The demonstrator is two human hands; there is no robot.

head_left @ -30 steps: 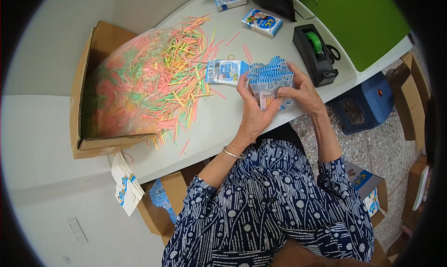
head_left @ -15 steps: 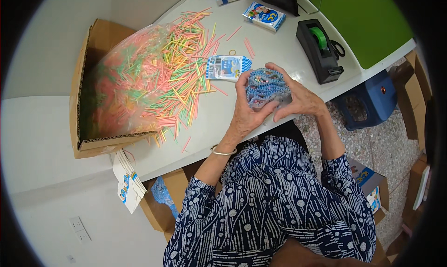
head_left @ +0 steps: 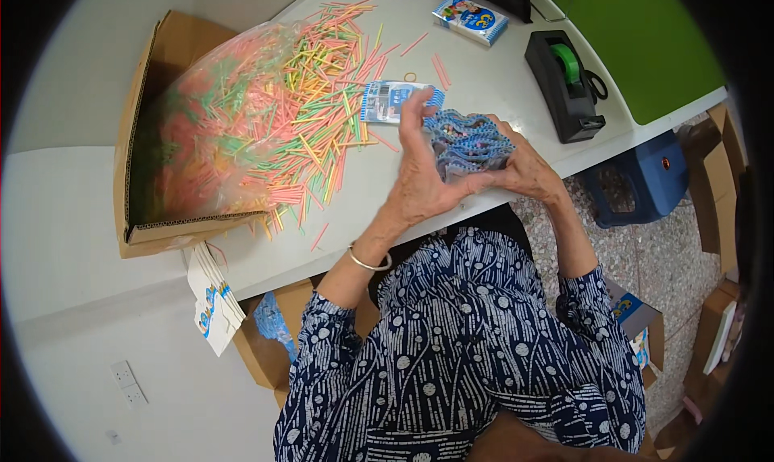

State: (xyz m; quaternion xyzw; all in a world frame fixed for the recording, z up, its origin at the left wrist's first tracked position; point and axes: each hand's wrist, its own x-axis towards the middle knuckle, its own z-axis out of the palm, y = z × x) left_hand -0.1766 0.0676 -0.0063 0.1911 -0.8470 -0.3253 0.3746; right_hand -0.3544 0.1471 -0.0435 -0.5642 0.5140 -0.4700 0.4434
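A bundle of small blue-and-white candy packets (head_left: 472,146) stands between my hands above the table's near edge. Their crimped ends face up, and small coloured pieces show inside. My right hand (head_left: 528,168) grips the bundle's right side, its fingers partly hidden behind it. My left hand (head_left: 423,168) cups the left side, with its thumb along the near face and its fingers raised and straighter. Just beyond my left fingers, a flat blue-and-white packet (head_left: 382,101) lies on the table beside a heap of thin pink, green and yellow sticks (head_left: 326,115).
At left, a cardboard box (head_left: 193,230) lies with a clear bag (head_left: 218,123) of sticks spilling out. A rubber band (head_left: 410,77), another packet (head_left: 470,18) and a black tape dispenser (head_left: 562,87) with green tape are farther back. A blue stool (head_left: 645,180) stands right.
My left hand has loosened, its fingers straightening and lifting at the bundle's left side. The bundle has shifted slightly right in my right hand. The whole view has tilted a little.
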